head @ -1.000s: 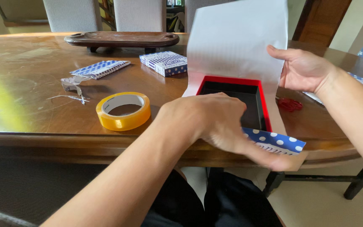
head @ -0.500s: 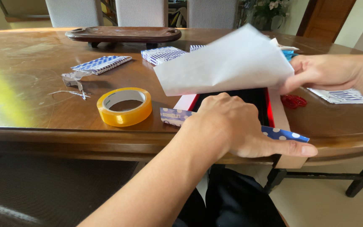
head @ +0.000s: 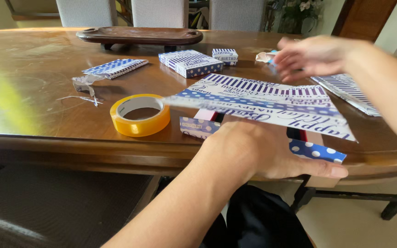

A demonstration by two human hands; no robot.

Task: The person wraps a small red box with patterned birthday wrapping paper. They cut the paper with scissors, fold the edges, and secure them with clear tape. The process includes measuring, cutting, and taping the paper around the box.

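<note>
A sheet of blue-and-white wrapping paper point(head: 263, 103) lies folded over a black box with a red rim point(head: 302, 134), printed side up. Only a sliver of the box shows under it. My left hand point(head: 263, 151) rests on the near edge of the box at the table's front. It presses the dotted near flap point(head: 315, 150) against the box, thumb stretched out to the right. My right hand point(head: 309, 55) is blurred and hovers above the far edge of the paper with its fingers apart and nothing in them.
A yellow tape roll point(head: 140, 115) sits left of the box. Behind are two wrapped boxes point(head: 189, 63) point(head: 224, 56), a flat wrapped packet point(head: 116, 68), tape scraps point(head: 83, 85) and a dark wooden tray point(head: 138, 36). More wrapping paper point(head: 345, 89) lies at the right. Chairs stand behind the table.
My right hand has brought the raised far flap down over the box and let go. The paper now lies printed side up. My left hand stays on the near edge.
</note>
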